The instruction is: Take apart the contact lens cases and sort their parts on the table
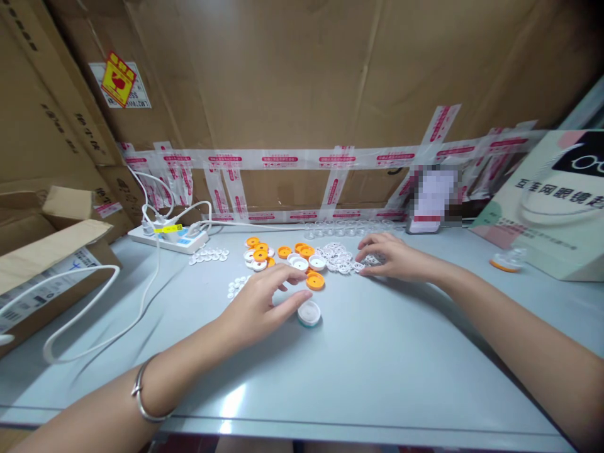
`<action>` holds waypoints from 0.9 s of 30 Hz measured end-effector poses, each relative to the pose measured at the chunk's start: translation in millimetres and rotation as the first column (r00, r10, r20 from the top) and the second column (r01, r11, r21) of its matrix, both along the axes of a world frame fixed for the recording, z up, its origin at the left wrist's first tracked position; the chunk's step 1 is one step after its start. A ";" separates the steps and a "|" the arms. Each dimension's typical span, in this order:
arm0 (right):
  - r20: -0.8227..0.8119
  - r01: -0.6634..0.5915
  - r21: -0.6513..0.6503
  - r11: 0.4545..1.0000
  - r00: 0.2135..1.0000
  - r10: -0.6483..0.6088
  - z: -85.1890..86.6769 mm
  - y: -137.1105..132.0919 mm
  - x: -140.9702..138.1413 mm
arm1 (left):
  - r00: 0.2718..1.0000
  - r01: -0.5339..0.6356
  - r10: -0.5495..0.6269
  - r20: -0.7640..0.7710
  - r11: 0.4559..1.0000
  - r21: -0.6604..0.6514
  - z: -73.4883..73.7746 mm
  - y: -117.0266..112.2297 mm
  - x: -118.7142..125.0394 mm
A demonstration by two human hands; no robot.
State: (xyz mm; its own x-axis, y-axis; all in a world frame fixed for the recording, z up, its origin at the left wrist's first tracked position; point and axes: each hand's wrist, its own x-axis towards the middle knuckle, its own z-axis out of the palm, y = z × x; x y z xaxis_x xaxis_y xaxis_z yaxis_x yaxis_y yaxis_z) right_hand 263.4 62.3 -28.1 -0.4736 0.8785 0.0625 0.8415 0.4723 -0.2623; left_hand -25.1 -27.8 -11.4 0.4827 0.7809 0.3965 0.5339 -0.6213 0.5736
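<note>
My left hand [268, 301] hovers over the near side of the small parts with thumb and fingers apart, holding nothing. By its thumb tip sits a round white cup-like piece [309, 313] with a teal base. Just beyond the fingertips lies a shallow orange round cap [315, 280]. My right hand [389, 257] rests at the right edge of a pile of white openwork discs [336, 257], a small white disc [359, 267] between its thumb and index fingertips. Orange and white caps [260, 255] are clustered to the left of that pile.
Clear round pieces [349, 229] line the table's back. Small clear discs [209, 255] lie near a white power strip [170, 235] with looping cables. A phone [430, 198] leans on a cardboard wall [283, 75]. An orange-based clear piece [507, 260] stands beside a printed box [547, 220].
</note>
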 end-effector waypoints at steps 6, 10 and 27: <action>-0.153 0.033 0.122 0.992 0.988 -0.014 -0.5 5.8 0.4 | 1.000 -0.003 0.003 -0.021 1.000 0.007 0.2 -0.4 0.3; -0.220 0.138 0.190 0.972 0.971 -0.095 -9.9 10.4 -17.9 | 0.999 0.018 -0.017 -0.041 1.000 0.007 -0.1 -0.1 1.1; -0.008 0.078 -0.069 0.995 0.997 -0.079 7.2 5.1 22.0 | 0.981 0.109 -0.125 -0.146 0.988 -0.112 3.5 -1.3 -2.3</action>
State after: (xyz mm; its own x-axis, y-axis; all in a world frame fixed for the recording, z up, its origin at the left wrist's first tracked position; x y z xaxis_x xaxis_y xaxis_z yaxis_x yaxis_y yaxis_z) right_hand 285.5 67.5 -20.9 -0.4028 0.9153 0.0059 0.8720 0.3857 -0.3013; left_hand -27.4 -29.1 -7.9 0.6219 0.7481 0.2315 0.5468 -0.6265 0.5554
